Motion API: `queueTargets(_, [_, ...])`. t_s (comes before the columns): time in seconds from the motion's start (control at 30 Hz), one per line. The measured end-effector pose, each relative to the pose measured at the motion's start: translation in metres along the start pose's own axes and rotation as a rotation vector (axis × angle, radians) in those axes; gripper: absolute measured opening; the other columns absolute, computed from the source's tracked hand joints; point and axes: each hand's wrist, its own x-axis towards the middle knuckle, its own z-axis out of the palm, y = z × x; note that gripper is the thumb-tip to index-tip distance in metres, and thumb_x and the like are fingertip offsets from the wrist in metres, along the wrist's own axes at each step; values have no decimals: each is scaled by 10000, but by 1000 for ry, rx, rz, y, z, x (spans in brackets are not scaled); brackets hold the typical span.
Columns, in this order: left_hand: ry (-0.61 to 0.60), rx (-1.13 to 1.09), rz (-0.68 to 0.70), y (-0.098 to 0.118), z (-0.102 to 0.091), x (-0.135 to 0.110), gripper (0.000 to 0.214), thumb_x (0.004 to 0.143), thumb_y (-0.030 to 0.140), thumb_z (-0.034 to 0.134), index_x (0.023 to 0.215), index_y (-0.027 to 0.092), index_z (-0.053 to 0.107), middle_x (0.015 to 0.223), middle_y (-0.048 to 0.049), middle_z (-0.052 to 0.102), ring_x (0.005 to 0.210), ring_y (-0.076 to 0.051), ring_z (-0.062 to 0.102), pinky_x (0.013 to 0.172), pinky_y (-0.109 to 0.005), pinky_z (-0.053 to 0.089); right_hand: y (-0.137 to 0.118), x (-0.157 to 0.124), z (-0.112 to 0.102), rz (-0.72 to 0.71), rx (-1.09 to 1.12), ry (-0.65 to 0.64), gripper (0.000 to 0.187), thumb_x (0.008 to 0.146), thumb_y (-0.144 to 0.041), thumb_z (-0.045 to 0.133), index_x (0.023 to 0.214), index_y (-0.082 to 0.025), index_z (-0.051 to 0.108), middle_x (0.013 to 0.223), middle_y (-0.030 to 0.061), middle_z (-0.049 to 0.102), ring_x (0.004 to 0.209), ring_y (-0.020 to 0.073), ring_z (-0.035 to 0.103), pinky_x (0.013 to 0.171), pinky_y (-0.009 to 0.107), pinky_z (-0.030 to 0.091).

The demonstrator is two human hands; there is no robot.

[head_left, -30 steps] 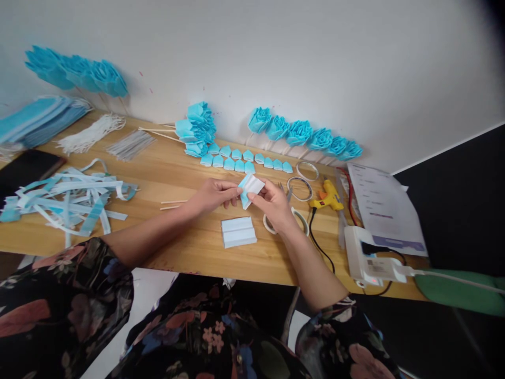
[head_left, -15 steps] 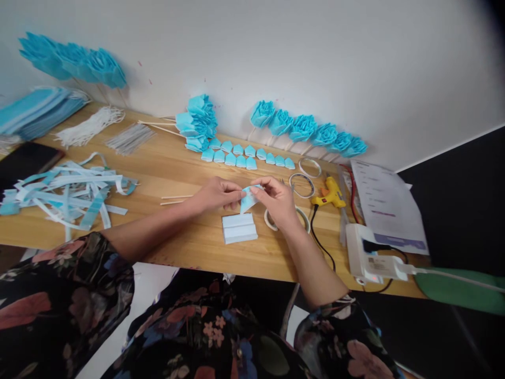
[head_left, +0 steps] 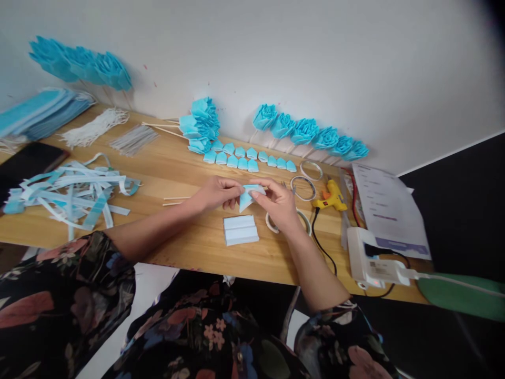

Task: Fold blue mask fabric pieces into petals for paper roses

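Observation:
Between both hands, above the wooden table (head_left: pixel 189 252), is a small light-blue piece of mask fabric (head_left: pixel 247 197), partly folded to a point at its lower end. My left hand (head_left: pixel 221 193) pinches its left edge between thumb and fingers. On the other side, my right hand (head_left: pixel 278 201) grips the upper right part, thumb in front. Just below lies a stack of pale folded fabric pieces (head_left: pixel 241 230). Beyond the hands, several small folded blue petals (head_left: pixel 232 161) form two rows. Thin wooden sticks (head_left: pixel 175 201) lie partly behind my left wrist.
Blue fabric roses (head_left: pixel 303 130) lean along the wall, with a bunch (head_left: pixel 201 126) on the table. Cut strips (head_left: pixel 79 192) and face masks (head_left: pixel 43 113) lie left. Tape rolls (head_left: pixel 303 188), a yellow glue gun (head_left: pixel 333 197) and a power strip (head_left: pixel 359 258) are right.
The piece's right flap now spreads wider, and its fold looks different between my fingers. Both hands stay in nearly the same place. The whole view has shifted slightly.

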Motion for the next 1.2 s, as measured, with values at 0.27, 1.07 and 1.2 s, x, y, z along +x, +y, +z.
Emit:
queueTargets(0.27, [-26,23,-16,0,1,0,302,889,226,588,606,132,635,492,5,588,430,-63,475,469,-183,393,4,-1,-3,83,-2,57,239,839,-422,711,1002,-247,725,976,7,738,863,158,673,830,318,547])
queueTargets(1.07, [-54,73,54,-12,-7,6,285,778,396,699,603,172,691,507,-27,624,448,-108,498,470,-226,402,-5,6,-10,80,-147,141,242,882,-379,614,1004,-206,732,909,17,750,753,131,651,716,260,522])
queueTargets(1.2, [8,67,69,-9,-9,6,329,759,456,701,566,191,679,524,-38,627,469,-128,504,468,-243,396,-22,9,-56,-3,-472,349,275,935,-329,526,1100,-218,715,1061,35,757,918,171,676,806,297,525])
